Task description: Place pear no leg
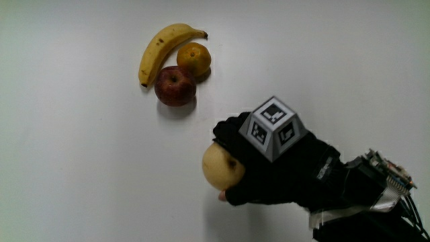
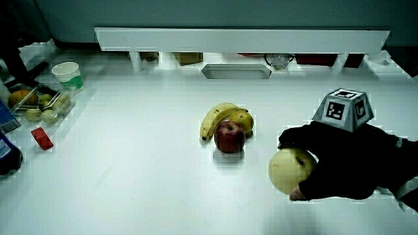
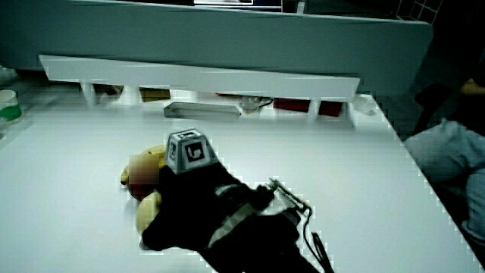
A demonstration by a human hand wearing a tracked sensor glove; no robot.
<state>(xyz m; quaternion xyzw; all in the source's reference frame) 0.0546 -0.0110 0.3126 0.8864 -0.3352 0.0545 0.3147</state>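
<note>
The pale yellow pear (image 1: 222,166) is gripped by the black gloved hand (image 1: 236,161), whose fingers curl over it and whose thumb is under it. In a side view the pear (image 2: 290,170) rests on or just above the white table, nearer to the person than the red apple (image 2: 229,138). The patterned cube (image 1: 272,128) sits on the hand's back. In a side view the hand (image 3: 163,216) hides most of the pear (image 3: 146,211). Apple (image 1: 175,86), orange (image 1: 193,59) and banana (image 1: 161,48) lie together, touching.
At the table's edge in a side view stand a clear box of fruit (image 2: 37,104), a paper cup (image 2: 68,73) and a small red object (image 2: 42,138). A metal tray (image 2: 236,70) lies by the low partition (image 2: 241,38).
</note>
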